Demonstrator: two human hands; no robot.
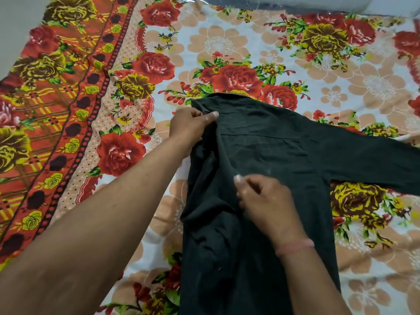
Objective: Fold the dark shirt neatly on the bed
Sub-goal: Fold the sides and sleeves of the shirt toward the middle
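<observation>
Cloth of the dark shirt (272, 151) fills the lower centre of the frame. It lies on the flowered bed sheet (227, 42) with its back side up and runs from the bottom edge up to the collar (227, 96), a little above the centre.

Nearest to the camera, the right hand (266, 201) is on the middle of the shirt, with a pink thread (295, 245) around the wrist. Its fingers are bent at a ridge of cloth, but the hand is blurred, so I cannot tell if it pinches the ridge or only presses it. Further up, the left hand (193, 123) is clamped on the shoulder edge just beside the collar, with thumb and fingers pinching the cloth.

The left side of the shirt is turned in toward the middle and looks bunched and wrinkled. At the right of the frame, 1 sleeve (375, 160) lies stretched out to the right edge, not yet folded.

I judge that the step in hand is the 1st lengthwise fold, on the left side. The next move probably calls for pulling this panel flat so that its edge runs straight from shoulder to hem. After that, the stretched sleeve needs the same turn inward. Beyond the collar there is only the sheet, with its red border in the upper left.
</observation>
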